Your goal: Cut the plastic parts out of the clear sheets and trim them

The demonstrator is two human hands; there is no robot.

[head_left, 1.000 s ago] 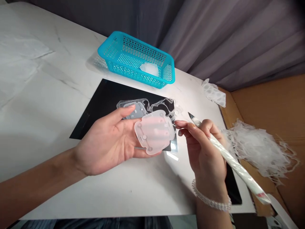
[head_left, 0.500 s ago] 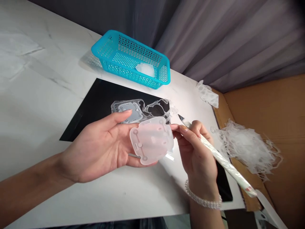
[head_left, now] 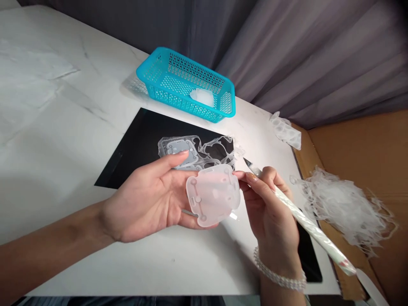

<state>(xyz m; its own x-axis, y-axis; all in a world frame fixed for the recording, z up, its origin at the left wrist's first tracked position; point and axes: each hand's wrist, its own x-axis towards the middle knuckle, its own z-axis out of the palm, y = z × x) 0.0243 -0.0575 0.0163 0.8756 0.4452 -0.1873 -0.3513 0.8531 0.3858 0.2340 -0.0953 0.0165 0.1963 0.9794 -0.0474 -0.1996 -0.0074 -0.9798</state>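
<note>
A translucent, soft-looking sheet piece [head_left: 213,196] with notched edges and small holes lies across the fingers of my left hand [head_left: 149,199]. That hand is palm up, its thumb raised away from the piece and its fingers behind it. My right hand [head_left: 270,204] grips a craft knife [head_left: 314,229] with a white wrapped handle, its dark blade pointing up and left. The right index fingertip touches the right edge of the piece. Behind the left thumb, a similar piece [head_left: 181,152] lies within a clear, partly cut-out sheet [head_left: 212,148] on a black mat [head_left: 127,148].
A blue perforated basket [head_left: 188,108] stands at the back, holding white translucent pieces [head_left: 202,97]. Stringy clear scraps [head_left: 344,204] heap beside a cardboard box [head_left: 366,144] at right. A crumpled clear scrap [head_left: 286,131] lies near the curtain [head_left: 302,55]. Plastic sheeting [head_left: 28,76] lies far left.
The whole view has shifted, so everything appears a little farther right and lower. Both hands keep nearly the same pose on the piece and the knife.
</note>
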